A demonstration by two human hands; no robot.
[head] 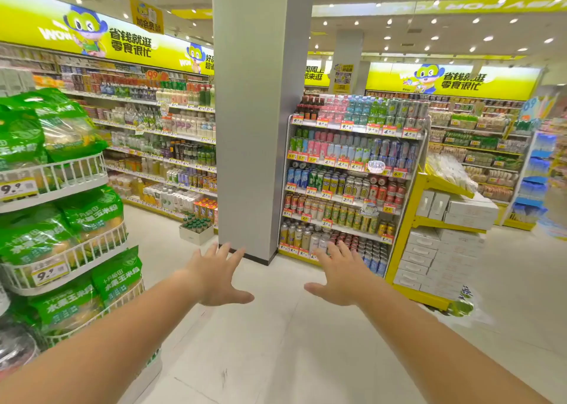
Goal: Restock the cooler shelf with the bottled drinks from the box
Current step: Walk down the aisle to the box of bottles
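My left hand (216, 276) and my right hand (339, 278) are stretched out in front of me over the pale floor, palms down, fingers spread, holding nothing. Beyond the left hand, a white box (196, 230) with several green-capped bottles stands on the floor at the foot of the long drinks shelf (159, 155), just left of the grey pillar (254, 112). A white rack of canned and bottled drinks (349, 176) stands right of the pillar, behind my right hand. No cooler can be made out.
A white wire rack (61, 183) of green snack bags stands close on my left. A yellow stand (429, 250) stacked with white cartons is at the right. Open floor runs between them towards the pillar.
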